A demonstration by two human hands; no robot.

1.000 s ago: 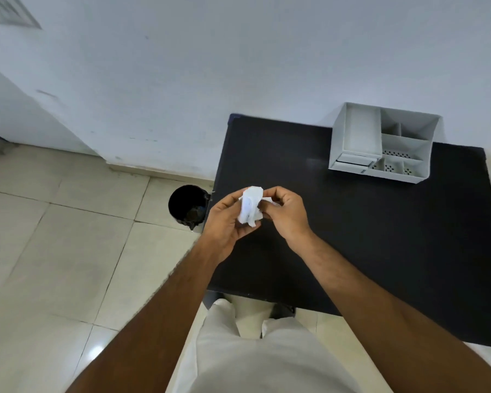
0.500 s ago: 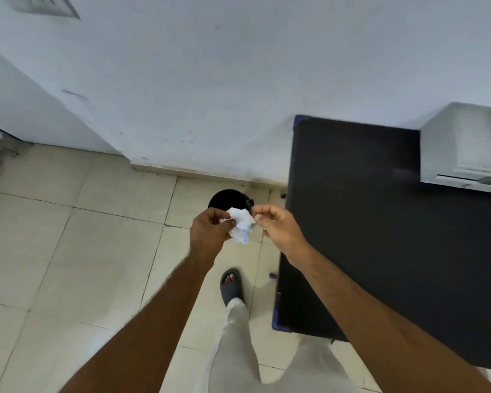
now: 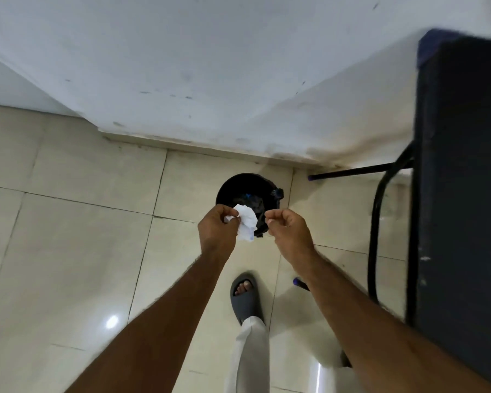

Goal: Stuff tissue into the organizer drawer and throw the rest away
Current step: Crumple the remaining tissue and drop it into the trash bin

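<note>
Wall (image 3: 210,66) fills the top of the view, white and scuffed, and below it lies the tiled floor (image 3: 54,236). One dark table (image 3: 462,165) stands at the right edge, with only its near end and curved black legs in sight. The organizer with its drawer is out of frame, so whether tissue is packed into it cannot be checked here; that half of the job has to be taken on trust. The throwing-away half looks close to its end, by my reading.

One black bin (image 3: 248,188) sits on the floor near the wall, open at the top, with dark rubbish and a fleck of blue inside. Two bare forearms reach toward it from below. One foot in a grey sandal (image 3: 245,296) stands between them, under a pale trouser leg.

The left hand (image 3: 217,232) is closed on one crumpled white tissue (image 3: 246,222), pinched between thumb and fingers, and the wad hangs over the near rim of the bin, not yet let go. The right hand (image 3: 288,231) holds nothing: its thumb and forefinger are curled loosely together, just apart from the tissue.

What remains, as far as can be judged, is simply to release the wad so that it falls inside. A light, fluffy scrap could catch the rim.
</note>
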